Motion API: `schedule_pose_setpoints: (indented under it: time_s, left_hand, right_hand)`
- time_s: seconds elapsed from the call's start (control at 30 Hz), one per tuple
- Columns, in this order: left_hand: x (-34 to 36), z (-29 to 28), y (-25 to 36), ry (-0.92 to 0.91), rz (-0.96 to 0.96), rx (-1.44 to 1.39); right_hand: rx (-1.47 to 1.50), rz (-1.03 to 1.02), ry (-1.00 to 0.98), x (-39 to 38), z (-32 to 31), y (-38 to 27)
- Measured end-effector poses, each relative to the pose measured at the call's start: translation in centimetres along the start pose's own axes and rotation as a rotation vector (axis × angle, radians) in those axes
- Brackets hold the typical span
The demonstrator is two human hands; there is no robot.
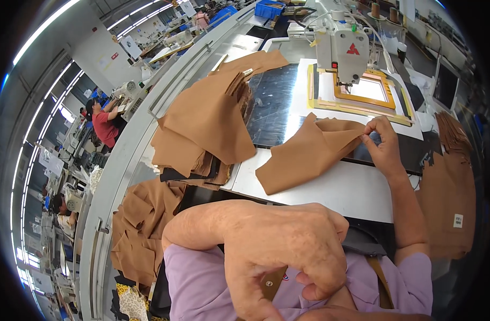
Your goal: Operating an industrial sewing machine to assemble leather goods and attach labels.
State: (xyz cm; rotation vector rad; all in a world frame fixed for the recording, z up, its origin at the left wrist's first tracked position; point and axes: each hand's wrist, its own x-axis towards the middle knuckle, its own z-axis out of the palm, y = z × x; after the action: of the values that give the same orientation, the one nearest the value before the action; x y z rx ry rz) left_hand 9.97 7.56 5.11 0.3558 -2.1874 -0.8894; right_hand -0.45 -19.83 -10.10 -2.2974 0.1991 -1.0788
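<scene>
My right hand (377,140) pinches the raised edge of a folded brown fabric piece (299,158), which lies on the white tabletop. My left hand (285,251) is large in the lower middle, close to the camera, its fingers loosely bent and apart from the thumb, with nothing visible between them; the thumb reaches the lower edge. A tall stack of brown cut pieces (197,123) stands to the left of the folded piece. Behind that piece, a sewing machine head (338,48) stands over a yellow frame (385,91) on a white template.
More brown pieces hang at the lower left (138,224) and at the right (445,203). A metal rail (98,241) curves along the left. Co-workers (106,123) sit at machines beyond it. A blue crate (269,9) is at the back, and a dark screen (445,88) stands at the right.
</scene>
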Motion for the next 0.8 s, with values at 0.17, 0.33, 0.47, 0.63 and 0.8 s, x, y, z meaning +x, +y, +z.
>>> schedule_pose_setpoints:
  time_s: [0.17,0.33,0.47,0.63,0.8]
  left_hand:
    - [0.1,1.3,-0.4,-0.066,-0.042,0.036]
    - [-0.8,0.2,-4.0,0.387,-0.427,0.971]
    - [-0.6,1.3,-8.1,0.716,-0.56,0.774]
    - [-0.5,0.5,-4.7,0.755,-0.587,0.754]
    - [0.0,-0.1,-0.1,1.03,-0.408,0.899]
  right_hand:
    - [-0.009,-0.074,0.039,-0.9,-0.6,-1.6]
    - [0.279,-0.048,0.014,-1.9,-0.7,-6.3]
    - [0.074,-0.33,0.066,-1.4,-1.3,-9.3]
    - [0.174,-0.115,-0.126,-0.8,-5.2,-11.5]
    - [0.223,-0.006,-0.36,-1.5,-9.6,-10.5]
